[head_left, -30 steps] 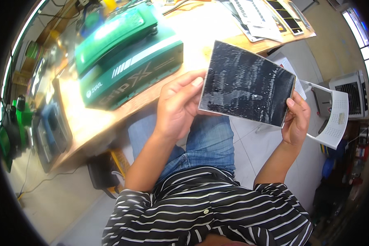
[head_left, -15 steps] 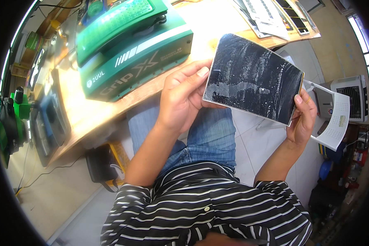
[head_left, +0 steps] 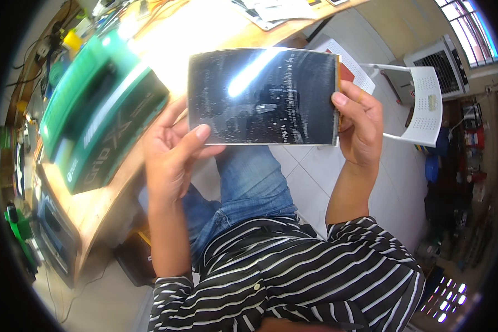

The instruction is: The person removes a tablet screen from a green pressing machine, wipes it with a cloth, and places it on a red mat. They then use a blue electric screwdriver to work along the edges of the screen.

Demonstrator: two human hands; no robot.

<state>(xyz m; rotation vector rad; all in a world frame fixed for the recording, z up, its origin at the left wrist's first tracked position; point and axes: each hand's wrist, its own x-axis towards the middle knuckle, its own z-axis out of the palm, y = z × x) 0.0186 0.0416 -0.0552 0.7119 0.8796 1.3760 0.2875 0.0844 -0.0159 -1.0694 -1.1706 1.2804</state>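
Between both hands I hold a dark, glossy tablet screen panel with a thin pale edge, raised above my lap. Whitish streaks and specks of residue mark its face, and a bright strip of light reflects near its top. My left hand grips the lower left corner, its thumb on the face and its fingers behind. At the right edge, beside a yellowish strip, my right hand pinches the panel, thumb in front. The fingers behind the panel are partly hidden.
On the wooden workbench to my left stands a green machine, blurred. Flat white sheets lie at its far side. A white chair and an air cooler are to the right. A black bag sits below the bench.
The view has turned to the right. The panel has been levelled and now catches a bright reflection. My left thumb has moved from its upper left edge to the lower left corner.
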